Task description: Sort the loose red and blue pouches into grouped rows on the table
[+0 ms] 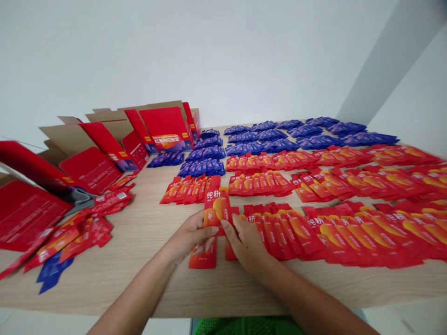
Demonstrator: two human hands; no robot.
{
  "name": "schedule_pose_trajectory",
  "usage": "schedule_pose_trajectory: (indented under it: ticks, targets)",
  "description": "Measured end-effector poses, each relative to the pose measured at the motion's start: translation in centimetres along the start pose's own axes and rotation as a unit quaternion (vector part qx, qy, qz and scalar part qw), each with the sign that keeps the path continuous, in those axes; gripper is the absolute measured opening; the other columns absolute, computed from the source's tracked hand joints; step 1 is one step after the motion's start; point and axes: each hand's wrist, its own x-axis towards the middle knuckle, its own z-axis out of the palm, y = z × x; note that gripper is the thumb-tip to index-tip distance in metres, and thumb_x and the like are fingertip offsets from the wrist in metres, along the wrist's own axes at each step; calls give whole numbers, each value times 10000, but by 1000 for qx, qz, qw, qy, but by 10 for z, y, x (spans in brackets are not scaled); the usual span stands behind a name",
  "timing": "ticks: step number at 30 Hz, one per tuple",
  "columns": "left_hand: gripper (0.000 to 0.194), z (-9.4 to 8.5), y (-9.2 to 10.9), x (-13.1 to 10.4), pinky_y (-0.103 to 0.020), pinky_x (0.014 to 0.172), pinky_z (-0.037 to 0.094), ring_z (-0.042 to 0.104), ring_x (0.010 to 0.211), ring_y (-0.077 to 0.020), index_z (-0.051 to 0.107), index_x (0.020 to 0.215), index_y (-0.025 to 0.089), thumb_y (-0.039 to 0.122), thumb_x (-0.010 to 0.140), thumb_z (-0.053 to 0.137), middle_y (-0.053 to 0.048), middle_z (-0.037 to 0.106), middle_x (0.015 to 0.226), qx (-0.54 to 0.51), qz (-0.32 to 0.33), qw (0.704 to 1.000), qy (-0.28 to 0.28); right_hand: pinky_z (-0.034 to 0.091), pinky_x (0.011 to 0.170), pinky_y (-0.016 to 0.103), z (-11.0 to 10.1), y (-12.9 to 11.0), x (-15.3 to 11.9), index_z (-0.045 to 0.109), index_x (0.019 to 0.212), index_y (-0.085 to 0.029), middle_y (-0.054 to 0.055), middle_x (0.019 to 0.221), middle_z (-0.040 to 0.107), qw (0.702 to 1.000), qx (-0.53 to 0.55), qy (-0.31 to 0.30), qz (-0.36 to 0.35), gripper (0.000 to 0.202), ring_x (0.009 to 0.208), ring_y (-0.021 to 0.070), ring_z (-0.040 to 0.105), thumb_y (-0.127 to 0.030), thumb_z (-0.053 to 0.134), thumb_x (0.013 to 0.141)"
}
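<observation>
Between my two hands, a red sachet (217, 204) with an orange fruit picture and white lettering is held upright above the table. My left hand (197, 235) pinches its lower left edge, thumb in front. My right hand (244, 239) grips its lower right side, thumb on the front and fingers partly hidden behind. Below my left hand another red sachet (202, 260) lies on the table, partly covered by the fingers. Just right of my right hand begins a fanned row of red sachets (279, 228).
More red sachets (377, 232) lie in overlapping rows to the right, with blue sachets (268, 135) in rows behind. Open red cartons (167, 128) stand along the left back. Loose red sachets (84, 228) and a blue sachet (52, 274) lie before them on the wooden table (146, 279).
</observation>
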Motion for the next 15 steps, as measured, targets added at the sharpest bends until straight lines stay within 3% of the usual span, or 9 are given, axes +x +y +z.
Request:
schedule_pose_trajectory:
  ticks: [2, 4, 7, 9, 11, 13, 15]
  targets:
    - [368, -11, -5, -11, -138, 307, 189, 322, 297, -22, 505, 949, 178, 393, 716, 693, 72, 541, 500, 10, -24, 1000, 3, 480, 673, 313, -1, -3, -2, 512, 878, -178, 80, 808, 626, 996, -28, 47, -74, 186, 742, 182, 589, -307, 386, 920]
    - [377, -22, -13, -23, -148, 310, 211, 324, 295, -31, 496, 930, 184, 438, 717, 674, 65, 550, 505, 39, -59, 997, -10, 474, 850, 392, 0, -4, -3, 504, 1075, -136, 149, 1038, 615, 987, -44, 64, -143, 219, 980, 224, 566, -229, 394, 910]
    - [378, -38, -20, -36, -186, 338, 288, 390, 309, -82, 490, 870, 199, 549, 751, 567, 47, 560, 474, 189, -118, 975, 1, 372, 1027, 447, 5, -6, -7, 486, 1236, -133, 156, 1280, 534, 973, -108, -42, -201, 339, 1226, 244, 431, -196, 411, 912]
    - [363, -53, -17, -41, -222, 416, 364, 500, 400, -133, 513, 778, 203, 563, 797, 476, 14, 568, 482, 370, -113, 918, 86, 289, 1092, 476, 12, -6, -12, 473, 1309, -177, 111, 1404, 454, 949, -159, -161, -219, 392, 1336, 258, 314, -283, 434, 934]
    - [370, -77, -7, -44, -269, 547, 430, 603, 577, -190, 544, 741, 202, 530, 840, 403, -34, 614, 574, 521, -86, 823, 209, 213, 1117, 527, 18, -4, -18, 470, 1337, -226, 73, 1460, 401, 919, -201, -251, -228, 433, 1383, 278, 237, -394, 441, 939]
    - [378, -110, 5, -45, -329, 679, 459, 643, 779, -248, 569, 878, 184, 491, 864, 347, -97, 674, 786, 583, -79, 744, 318, 173, 1120, 563, 24, -3, -21, 481, 1335, -241, 69, 1474, 383, 898, -229, -294, -234, 442, 1389, 285, 233, -433, 437, 939]
    - [446, -148, 14, -45, -389, 803, 455, 606, 992, -300, 501, 1106, 99, 435, 879, 316, -199, 633, 1063, 594, -58, 694, 402, 171, 1118, 574, 28, -3, -23, 498, 1322, -220, 90, 1475, 377, 890, -251, -298, -238, 428, 1384, 290, 251, -410, 442, 942]
